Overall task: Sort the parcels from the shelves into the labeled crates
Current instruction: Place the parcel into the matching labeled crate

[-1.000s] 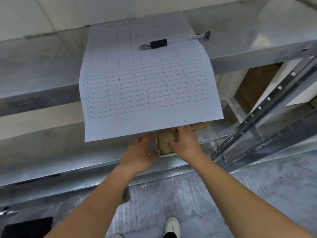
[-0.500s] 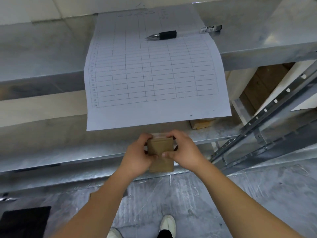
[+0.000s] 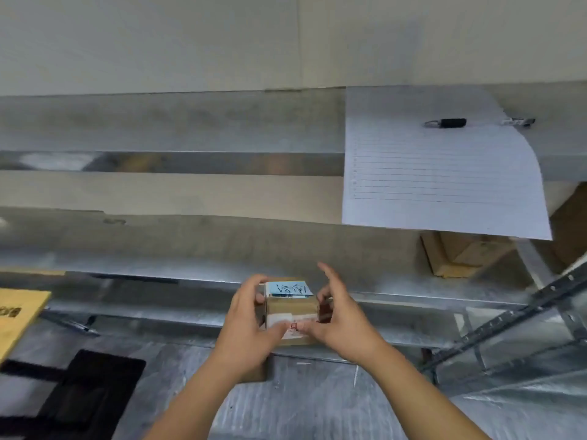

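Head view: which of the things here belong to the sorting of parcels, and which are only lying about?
Belong to the job:
- small parcel with a blue label, held by left hand and right hand
- second parcel on the shelf

Lying about:
- ruled sheet hanging over the upper shelf
- pen on it
- yellow board at the left

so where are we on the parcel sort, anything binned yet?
Done: one small parcel is off the shelf. In hand: the left hand grips it and the right hand steadies it, its blue label facing up for a read. Left: no crate is in view, so nothing shows as binned; at least one more cardboard box sits on the shelf under the log sheet.
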A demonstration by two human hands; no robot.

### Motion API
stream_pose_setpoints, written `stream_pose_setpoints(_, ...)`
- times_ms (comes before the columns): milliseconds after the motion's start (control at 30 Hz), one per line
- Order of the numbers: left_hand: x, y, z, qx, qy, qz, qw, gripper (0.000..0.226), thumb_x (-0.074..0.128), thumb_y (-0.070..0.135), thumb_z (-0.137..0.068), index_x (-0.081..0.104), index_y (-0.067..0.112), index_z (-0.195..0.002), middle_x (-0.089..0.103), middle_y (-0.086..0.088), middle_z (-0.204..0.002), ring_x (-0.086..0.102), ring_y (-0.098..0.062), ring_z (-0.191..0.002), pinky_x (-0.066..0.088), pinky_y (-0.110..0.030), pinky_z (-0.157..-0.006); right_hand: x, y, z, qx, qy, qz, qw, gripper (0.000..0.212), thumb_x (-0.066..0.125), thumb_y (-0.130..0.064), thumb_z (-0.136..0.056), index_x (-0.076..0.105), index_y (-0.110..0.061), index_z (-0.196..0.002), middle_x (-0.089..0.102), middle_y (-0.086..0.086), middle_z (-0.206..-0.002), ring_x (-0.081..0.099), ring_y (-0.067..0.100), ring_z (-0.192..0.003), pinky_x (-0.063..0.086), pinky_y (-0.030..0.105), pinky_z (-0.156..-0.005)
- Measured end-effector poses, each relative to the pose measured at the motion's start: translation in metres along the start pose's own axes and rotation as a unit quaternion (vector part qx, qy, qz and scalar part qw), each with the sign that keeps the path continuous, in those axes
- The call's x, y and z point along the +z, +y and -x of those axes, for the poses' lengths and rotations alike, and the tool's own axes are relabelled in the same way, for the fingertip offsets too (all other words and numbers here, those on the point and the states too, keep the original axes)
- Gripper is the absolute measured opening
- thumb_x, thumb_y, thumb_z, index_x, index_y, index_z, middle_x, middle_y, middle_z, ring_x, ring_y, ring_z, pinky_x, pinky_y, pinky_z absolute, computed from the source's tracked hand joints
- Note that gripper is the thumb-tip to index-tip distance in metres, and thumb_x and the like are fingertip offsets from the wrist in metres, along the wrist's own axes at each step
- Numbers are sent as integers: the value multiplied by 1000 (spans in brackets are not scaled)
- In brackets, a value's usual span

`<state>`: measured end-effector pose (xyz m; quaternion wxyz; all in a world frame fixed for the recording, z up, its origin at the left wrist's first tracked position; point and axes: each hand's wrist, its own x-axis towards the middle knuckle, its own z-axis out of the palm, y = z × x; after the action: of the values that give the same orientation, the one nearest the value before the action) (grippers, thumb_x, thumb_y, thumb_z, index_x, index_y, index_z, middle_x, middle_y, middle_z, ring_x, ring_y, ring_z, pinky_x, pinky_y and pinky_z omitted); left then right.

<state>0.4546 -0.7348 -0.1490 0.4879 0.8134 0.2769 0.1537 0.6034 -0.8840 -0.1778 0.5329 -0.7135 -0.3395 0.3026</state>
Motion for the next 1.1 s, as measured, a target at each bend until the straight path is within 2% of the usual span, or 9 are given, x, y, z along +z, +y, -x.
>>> stream_pose_setpoints(67,-28,-6,18,-7,8,-5,1000,88,82,25,-65,39,59,-134,46,6,-116,55,-8,-111,61,-38,-82,22,-13,-2,-15,-31,15,999,119,89,-49,-59,12,-74,-146,54,-5,-101,65,12,-84,58,32,-83)
stream_pose_setpoints(167,-67,-20,53,14,36,-11,999,95,80,34,-61,36,60,-142,41,17,-122,50,4,-117,57,-24,-87,63,-35,-1,-57,-77,63,993,120,93,-35,-65,16,-68,-150,50,-12,-115,64,5,-102,55,22,-89)
stream_pose_setpoints(300,-119,-44,104,27,82,-42,995,92,90,20,-69,42,54,-140,37,18,-132,48,0,-125,45,-10,-94,130,-67,12,-118,-122,86,982,96,94,-22,-73,42,-53,-147,43,-14,-124,57,3,-119,48,19,-103)
stream_pose_setpoints(400,-163,-60,144,17,114,-83,990,78,87,13,-72,50,49,-130,36,19,-138,44,-1,-129,45,-17,-102,186,-89,24,-166,-135,100,972,79,92,-21,-74,53,-44,-138,45,-9,-121,55,4,-120,44,14,-102)
stream_pose_setpoints(500,-210,-77,186,-10,147,-99,984,66,86,22,-74,57,40,-131,37,17,-142,43,-1,-131,46,-27,-106,248,-111,36,-187,-159,93,965,72,90,-25,-73,57,-39,-137,43,-15,-125,54,3,-123,45,10,-97)
stream_pose_setpoints(700,-299,-114,276,-46,239,-137,960,67,82,45,-75,50,47,-134,28,26,-148,35,4,-135,43,-28,-109,374,-155,53,-235,-245,79,937,70,90,-15,-73,61,-39,-132,41,-25,-124,62,5,-117,54,16,-90)
stream_pose_setpoints(867,-359,-137,357,-108,313,-155,931,71,75,55,-69,40,60,-130,13,50,-141,47,2,-126,48,-24,-101,474,-188,75,-282,-309,56,907,72,92,-3,-66,68,-37,-125,46,1,-123,70,14,-105,59,24,-85)
stream_pose_setpoints(1000,-391,-153,410,-157,359,-170,904,68,69,68,-62,34,76,-120,8,52,-136,41,4,-127,42,-21,-104,535,-210,90,-302,-378,40,874,74,89,-21,-65,62,-54,-125,42,-18,-121,66,12,-112,59,24,-88)
stream_pose_setpoints(1100,-405,-165,436,-176,398,-160,886,67,69,68,-61,33,78,-117,7,52,-135,39,4,-130,42,-21,-106,572,-221,100,-310,-415,44,854,70,86,-35,-65,60,-55,-126,41,-22,-120,67,13,-110,60,25,-86)
